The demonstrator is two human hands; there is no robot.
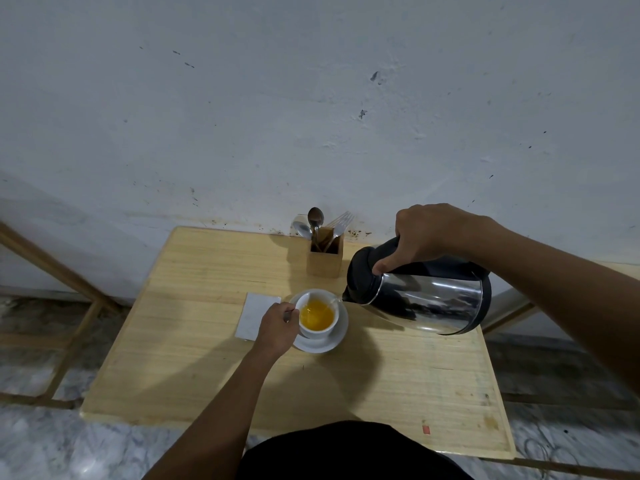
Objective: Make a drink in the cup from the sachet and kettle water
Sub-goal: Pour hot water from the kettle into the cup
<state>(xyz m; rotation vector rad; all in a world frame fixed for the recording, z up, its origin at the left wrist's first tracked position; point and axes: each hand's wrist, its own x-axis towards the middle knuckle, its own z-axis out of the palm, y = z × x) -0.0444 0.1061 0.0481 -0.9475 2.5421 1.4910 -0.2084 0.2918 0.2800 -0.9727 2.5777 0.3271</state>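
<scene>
At the centre of the frame the cup [318,318] stands on its saucer [337,337] on the surface [194,341], holding orange liquid. Our right hand [427,237] grips the kettle [419,292], tipped with its long axis pointing left, spout just over the cup's right rim. Our left hand [277,329] is closed beside the cup's left side, seemingly holding a spoon [289,315]. The sachet [255,315] lies flat further left.

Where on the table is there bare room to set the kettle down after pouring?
The table is bare to the right of the saucer, beneath the tilted kettle, and along the whole near edge. The far left corner is bare too. It is crowded in the middle: cup, sachet, left hand, and behind them the cutlery holder.
</scene>
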